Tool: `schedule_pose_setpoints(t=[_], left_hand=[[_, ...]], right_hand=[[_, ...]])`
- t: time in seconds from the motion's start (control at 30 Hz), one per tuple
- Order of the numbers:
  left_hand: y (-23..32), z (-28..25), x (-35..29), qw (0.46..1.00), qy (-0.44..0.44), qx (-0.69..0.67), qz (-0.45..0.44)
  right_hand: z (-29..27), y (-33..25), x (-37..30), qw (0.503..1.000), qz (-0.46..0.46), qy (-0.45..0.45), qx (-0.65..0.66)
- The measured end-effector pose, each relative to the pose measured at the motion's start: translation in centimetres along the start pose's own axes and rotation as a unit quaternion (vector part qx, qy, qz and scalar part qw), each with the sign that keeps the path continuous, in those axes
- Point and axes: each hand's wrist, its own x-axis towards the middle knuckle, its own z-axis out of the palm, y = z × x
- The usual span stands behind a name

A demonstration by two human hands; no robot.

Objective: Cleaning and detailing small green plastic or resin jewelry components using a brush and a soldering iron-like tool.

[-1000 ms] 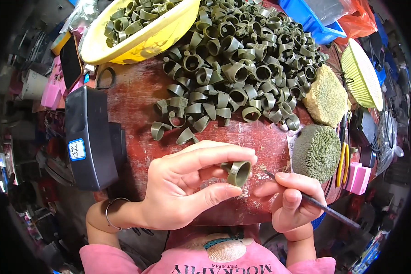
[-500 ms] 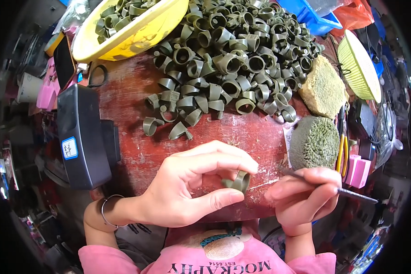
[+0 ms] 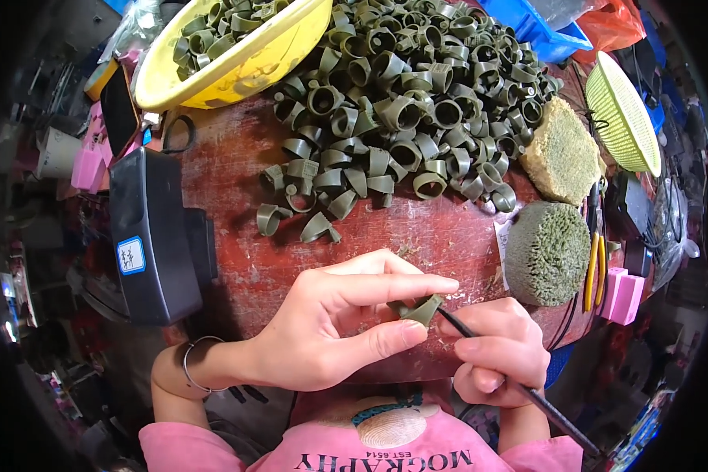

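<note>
Since a moment ago, both hands have slid a bit to my right, and the little piece has turned so it looks flat and pointy now, not round.

My left hand [image 3: 322, 330] pinches the small green ring [image 3: 419, 308] between thumb and first finger, with the other fingers curled loosely behind. The ring sits just in front of the near edge of the round red table [image 3: 448, 228], close to my chest. My right hand [image 3: 499, 350] is closed around a thin dark tool [image 3: 519, 381], like holding a pencil, and the tip touches the ring's right side.

To do this bit well, I think I should hold the ring tight but not squash it, and keep the tool tip small and slow so it does not slip into my finger.

At the far side of the table lies a big pile of green rings [image 3: 401, 102]. At the table's far left edge sits a yellow bowl [image 3: 236, 71] with more rings. On the table's right side are two fuzzy green pads [image 3: 547, 252]. A black box [image 3: 149, 236] stands at the table's left edge.
</note>
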Motion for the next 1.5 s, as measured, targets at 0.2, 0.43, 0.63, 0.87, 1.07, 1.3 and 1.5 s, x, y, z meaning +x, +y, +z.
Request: schedule_pose_setpoints(t=[0.2,0.43,0.63,0.87,1.07,1.3,1.5], left_hand=[[-0.3,-0.3,0.1,1.000,-0.008,0.009,-0.015],[-0.9,0.0,0.0,0.996,0.069,-0.054,0.022],[-0.2,-0.3,0.2,1.000,0.018,0.016,-0.008],[0.7,-0.3,0.0,0.996,-0.004,0.089,-0.004],[0.7,-0.3,0.1,0.996,-0.021,0.000,-0.088],[0.2,0.0,-0.3,0.993,-0.020,-0.058,-0.096],[-0.7,0.1,-0.4,1.000,0.015,0.010,0.010]], right_hand=[[-0.1,0.7,0.8,0.992,-0.109,-0.029,-0.050],[-0.5,-0.9,-0.2,0.990,0.127,0.038,0.041],[0.0,-1.1,0.8,0.983,0.178,0.029,-0.030],[-0.8,-0.3,0.8,0.963,0.223,-0.004,0.150],[-0.6,-0.8,0.7,0.988,0.148,-0.021,0.040],[-0.9,-0.9,-0.3,0.989,0.102,0.032,-0.100],[-0.4,-0.9,0.7,0.985,0.168,-0.002,-0.046]])
